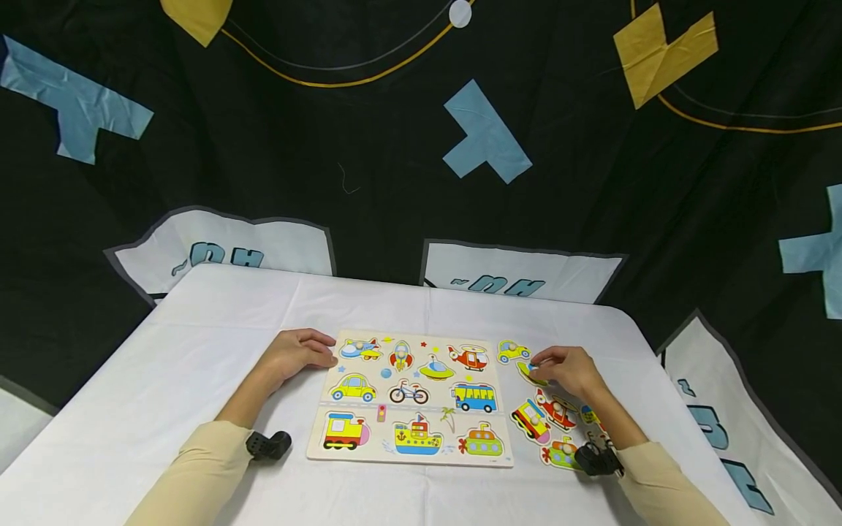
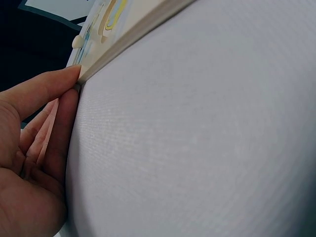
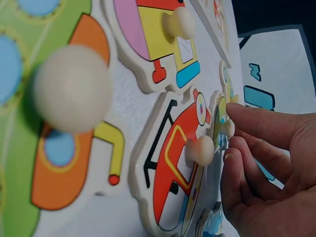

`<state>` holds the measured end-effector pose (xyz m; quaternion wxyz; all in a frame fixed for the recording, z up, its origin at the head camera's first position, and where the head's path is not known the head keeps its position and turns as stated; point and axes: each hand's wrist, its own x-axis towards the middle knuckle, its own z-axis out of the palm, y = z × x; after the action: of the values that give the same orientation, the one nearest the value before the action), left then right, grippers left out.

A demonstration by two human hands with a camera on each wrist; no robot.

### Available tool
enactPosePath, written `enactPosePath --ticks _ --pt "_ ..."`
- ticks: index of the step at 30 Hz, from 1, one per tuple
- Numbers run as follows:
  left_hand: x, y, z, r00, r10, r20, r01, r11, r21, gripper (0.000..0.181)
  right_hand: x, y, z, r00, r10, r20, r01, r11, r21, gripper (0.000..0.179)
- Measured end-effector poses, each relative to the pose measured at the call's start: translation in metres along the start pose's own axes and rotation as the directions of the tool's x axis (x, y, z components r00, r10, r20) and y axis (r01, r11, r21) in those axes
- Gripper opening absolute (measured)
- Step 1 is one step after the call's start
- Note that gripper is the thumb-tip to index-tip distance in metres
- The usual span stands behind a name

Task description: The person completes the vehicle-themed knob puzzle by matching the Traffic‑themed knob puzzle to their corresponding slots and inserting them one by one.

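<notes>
A wooden puzzle board (image 1: 411, 405) with printed vehicle pictures lies flat on the table. My left hand (image 1: 296, 356) holds its upper left edge, thumb and finger at the corner in the left wrist view. An airplane piece (image 1: 360, 349) with a knob sits in the board's top left. Right of the board, my right hand (image 1: 571, 371) pinches the flying saucer piece (image 1: 528, 375) by its small wooden knob (image 3: 227, 128), which the fingers partly hide. Close by lie a yellow car piece (image 1: 512, 351), a helicopter piece (image 1: 556, 410) and a train piece (image 1: 530, 421).
A green submarine piece (image 1: 560, 454) lies nearest the right wrist, with other pieces partly hidden beneath the right arm. A white cloth covers the table (image 1: 368, 299). Behind it hangs a black backdrop (image 1: 368, 168) with blue and yellow shapes.
</notes>
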<state>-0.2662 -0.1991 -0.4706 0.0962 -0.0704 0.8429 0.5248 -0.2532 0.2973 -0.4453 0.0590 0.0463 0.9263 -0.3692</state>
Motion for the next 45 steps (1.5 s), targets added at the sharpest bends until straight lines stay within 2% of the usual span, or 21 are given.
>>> enactPosePath --ticks 18,27,45 --pt "0.0009 -0.0009 0.0017 1.0 -0.001 -0.012 0.001 1.0 0.012 0.046 0.0001 0.0072 0.004 1.0 0.026 -0.007 -0.025 0.998 0.051 0.026" --pt "0.0007 -0.001 0.0007 1.0 0.004 -0.009 -0.004 1.0 -0.002 0.047 -0.0005 0.0073 0.0054 0.999 0.016 -0.035 -0.014 0.999 0.046 0.022" --pt "0.0016 -0.0021 0.0008 1.0 -0.003 0.001 0.003 1.0 -0.019 0.046 -0.0008 0.0026 0.0044 1.0 0.018 -0.024 -0.017 0.999 0.041 0.023"
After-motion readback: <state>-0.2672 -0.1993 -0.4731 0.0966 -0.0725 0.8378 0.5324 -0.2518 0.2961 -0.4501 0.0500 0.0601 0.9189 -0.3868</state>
